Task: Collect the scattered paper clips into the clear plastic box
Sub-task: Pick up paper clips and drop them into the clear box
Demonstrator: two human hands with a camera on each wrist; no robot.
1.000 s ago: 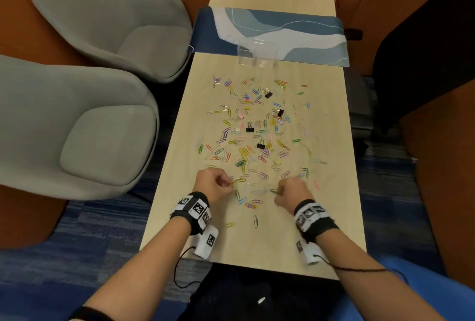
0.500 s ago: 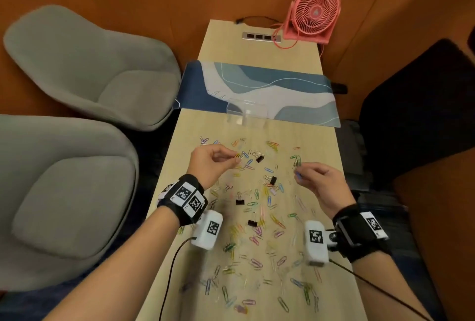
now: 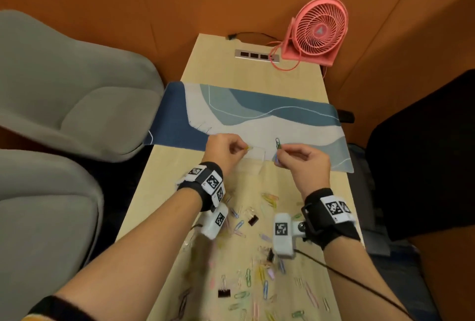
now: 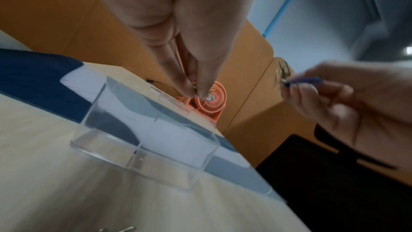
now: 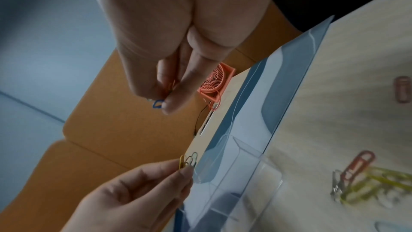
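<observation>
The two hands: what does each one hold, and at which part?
Left hand pinches paper clips by one end; right hand likewise pinches its clips.

Your clear plastic box [image 3: 253, 157] sits on the table [image 3: 164, 192], at the mat's [image 3: 257, 112] near edge. Your left hand [image 3: 223, 149] is over its left end, your right hand [image 3: 303, 160] just right of it. Scattered paper clips [image 3: 259, 273] lie nearer you. The fan [image 3: 317, 30] stands behind the mat; 2 chairs [image 3: 66, 94] are left of the table. The box seems empty, though blur hinders.
</observation>
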